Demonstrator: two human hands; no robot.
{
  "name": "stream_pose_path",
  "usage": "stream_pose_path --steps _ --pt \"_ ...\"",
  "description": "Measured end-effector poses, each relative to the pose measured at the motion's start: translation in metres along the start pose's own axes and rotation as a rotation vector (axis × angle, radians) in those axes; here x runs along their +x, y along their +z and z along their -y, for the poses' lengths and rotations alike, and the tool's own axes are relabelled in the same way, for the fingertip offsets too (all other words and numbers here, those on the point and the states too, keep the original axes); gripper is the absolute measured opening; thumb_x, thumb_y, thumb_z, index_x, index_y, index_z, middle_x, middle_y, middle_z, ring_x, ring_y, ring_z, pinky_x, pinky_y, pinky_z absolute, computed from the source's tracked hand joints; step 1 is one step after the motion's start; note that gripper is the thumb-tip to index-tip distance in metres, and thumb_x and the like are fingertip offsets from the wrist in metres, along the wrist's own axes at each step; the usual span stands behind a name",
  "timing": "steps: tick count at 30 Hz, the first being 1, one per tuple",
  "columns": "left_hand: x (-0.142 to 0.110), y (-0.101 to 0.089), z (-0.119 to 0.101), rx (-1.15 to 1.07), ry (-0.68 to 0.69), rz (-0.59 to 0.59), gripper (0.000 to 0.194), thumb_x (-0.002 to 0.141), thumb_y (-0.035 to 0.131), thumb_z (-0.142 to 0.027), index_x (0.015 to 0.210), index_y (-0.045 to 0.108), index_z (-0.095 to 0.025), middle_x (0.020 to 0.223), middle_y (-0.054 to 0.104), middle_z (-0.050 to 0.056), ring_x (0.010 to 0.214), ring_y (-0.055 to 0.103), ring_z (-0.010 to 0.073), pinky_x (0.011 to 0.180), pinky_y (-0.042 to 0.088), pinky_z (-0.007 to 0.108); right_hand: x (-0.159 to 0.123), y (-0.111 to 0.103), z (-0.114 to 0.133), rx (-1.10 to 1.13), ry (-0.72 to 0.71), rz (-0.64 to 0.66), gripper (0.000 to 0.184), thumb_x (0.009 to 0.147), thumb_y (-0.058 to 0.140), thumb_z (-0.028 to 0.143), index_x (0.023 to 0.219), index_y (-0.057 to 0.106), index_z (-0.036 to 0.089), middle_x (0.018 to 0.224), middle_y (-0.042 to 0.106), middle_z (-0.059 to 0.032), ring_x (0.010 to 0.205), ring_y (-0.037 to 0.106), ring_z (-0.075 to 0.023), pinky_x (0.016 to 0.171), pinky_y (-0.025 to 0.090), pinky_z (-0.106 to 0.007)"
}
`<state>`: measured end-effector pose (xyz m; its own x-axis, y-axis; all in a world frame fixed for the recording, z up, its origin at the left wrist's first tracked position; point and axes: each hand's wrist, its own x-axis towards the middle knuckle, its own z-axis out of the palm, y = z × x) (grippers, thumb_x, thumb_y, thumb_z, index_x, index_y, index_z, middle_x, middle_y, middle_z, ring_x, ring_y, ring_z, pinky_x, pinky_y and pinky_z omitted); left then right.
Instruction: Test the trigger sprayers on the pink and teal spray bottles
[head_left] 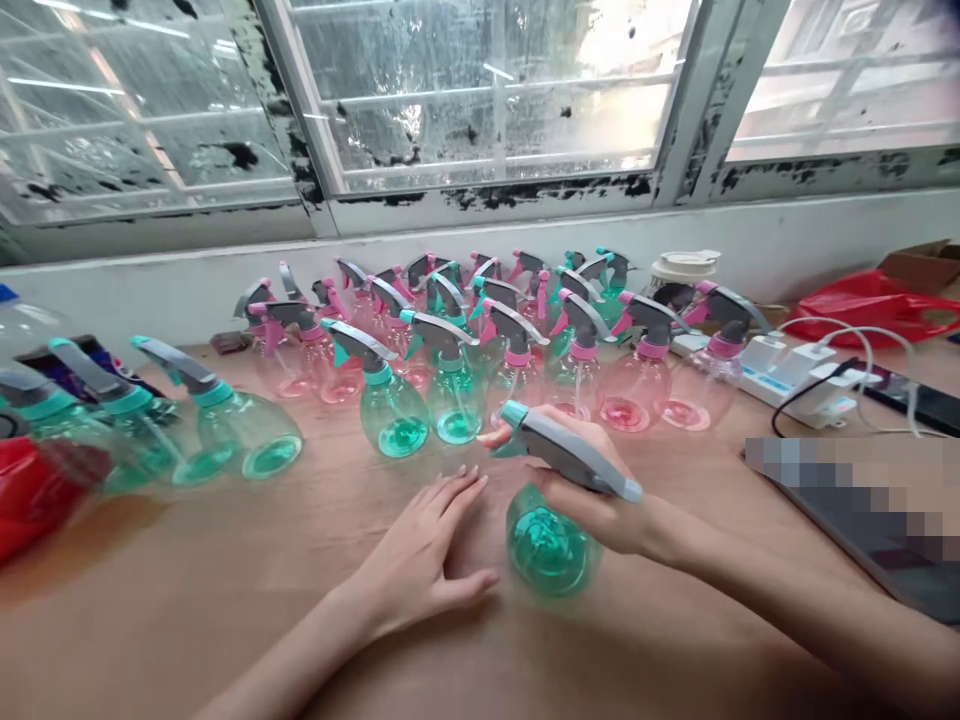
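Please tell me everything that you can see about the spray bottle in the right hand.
The spray bottle has a rounded, see-through green body that looks like plastic. Its grey spray head has a teal tip pointing left. The right hand wraps around its neck, partly hiding it. The left hand is beside it, apart. Whether its base touches the table is unclear.
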<state>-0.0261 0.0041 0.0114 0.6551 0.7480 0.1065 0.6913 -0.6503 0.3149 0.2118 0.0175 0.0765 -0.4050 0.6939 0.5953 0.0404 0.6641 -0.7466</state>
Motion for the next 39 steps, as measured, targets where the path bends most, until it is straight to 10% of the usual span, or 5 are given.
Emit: stream_pose_path --steps 16,39 --pt "-0.012 0.008 -0.004 -0.015 0.108 -0.009 0.094 0.082 0.067 -0.054 0.155 0.018 -0.023 0.159 0.026 0.013 0.144 0.026 0.0374 0.116 0.022 0.059 0.004 -0.003 0.006 -0.068 0.036 0.039 0.005 0.084 0.063 0.021 0.086 0.06 0.018 0.074 0.065 -0.002 0.066 0.064 -0.0156 0.058 0.052 -0.026" --pt "-0.013 0.007 -0.005 -0.027 0.068 0.041 0.086 0.081 0.068 -0.053 0.151 0.031 -0.019 0.157 0.031 0.015 0.144 0.025 0.0368 0.116 0.02 0.059 -0.001 -0.002 0.005 0.007 0.035 0.091 0.043 0.088 0.06 0.014 0.128 0.059 0.029 0.122 0.069 -0.0059 0.105 0.07 -0.0211 0.082 0.06 -0.031"
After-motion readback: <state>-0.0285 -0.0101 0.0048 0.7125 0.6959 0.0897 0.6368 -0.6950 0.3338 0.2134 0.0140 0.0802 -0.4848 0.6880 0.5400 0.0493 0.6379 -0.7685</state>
